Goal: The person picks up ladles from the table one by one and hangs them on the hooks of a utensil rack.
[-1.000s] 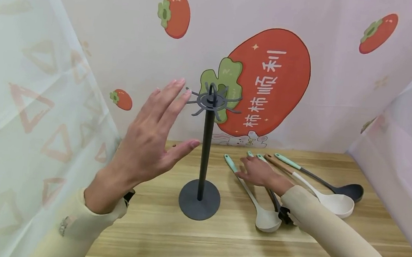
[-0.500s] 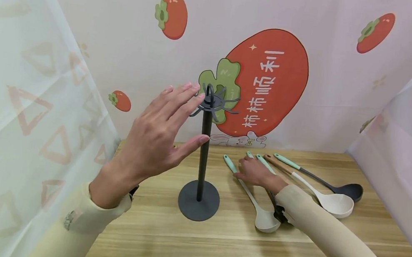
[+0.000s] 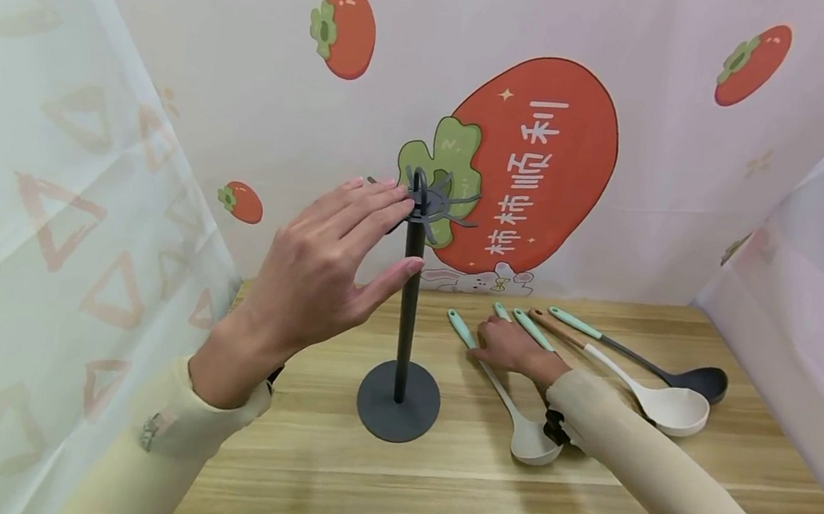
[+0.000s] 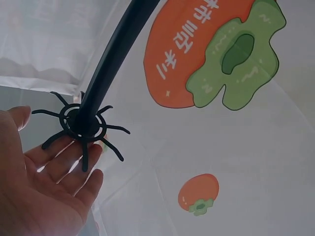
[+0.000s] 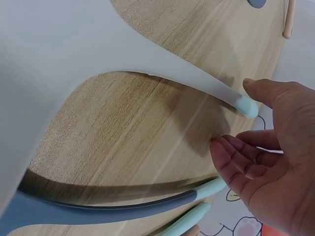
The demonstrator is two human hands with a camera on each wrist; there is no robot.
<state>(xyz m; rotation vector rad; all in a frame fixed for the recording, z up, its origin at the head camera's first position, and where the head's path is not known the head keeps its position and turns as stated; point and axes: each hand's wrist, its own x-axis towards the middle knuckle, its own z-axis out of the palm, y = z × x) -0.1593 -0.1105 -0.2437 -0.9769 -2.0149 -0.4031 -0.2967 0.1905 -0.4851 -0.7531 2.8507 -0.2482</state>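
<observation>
A dark grey utensil stand [image 3: 408,315] with a ring of curved hooks stands upright on a round base. My left hand [image 3: 321,264] reaches its top, straight fingers lying over the left-side hooks; in the left wrist view the fingers [image 4: 74,162] are under-lit behind the hooks. Beside the white ladle [image 3: 534,443] with a mint handle, my right hand [image 3: 511,347] hovers low with loosely bent fingers. In the right wrist view nothing lies between thumb and fingers, and the thumb is close to the ladle's mint grip [image 5: 246,106]; whether they touch, I cannot tell.
Right of my hand lie a dark utensil with a mint handle [image 3: 533,327], partly covered by my arm, a white ladle with a brown handle [image 3: 675,410], and a black ladle [image 3: 700,384]. Printed cloth walls enclose the wooden table [image 3: 328,483].
My left hand has moved right, from beside the stand onto its hooks. The right hand stays almost in place near the ladles, its forearm shifted slightly left.
</observation>
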